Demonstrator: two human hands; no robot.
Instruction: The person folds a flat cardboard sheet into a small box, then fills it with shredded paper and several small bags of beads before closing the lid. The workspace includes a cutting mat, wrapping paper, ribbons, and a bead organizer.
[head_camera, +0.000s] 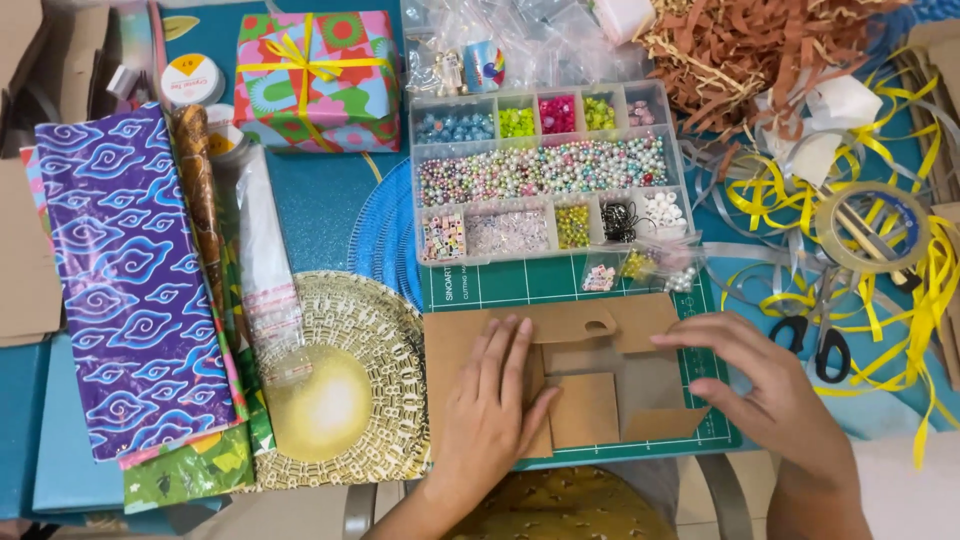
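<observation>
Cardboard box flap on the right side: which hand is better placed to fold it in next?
Right, probably. The right hand already touches the cardboard box at its right flaps, fingers spread. The left hand lies flat on the left panel, pinning it to the green cutting mat.

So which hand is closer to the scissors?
The right hand. It rests on the brown cardboard box, just left of the black-handled scissors. The left hand presses the box's other side, much farther away.
</observation>
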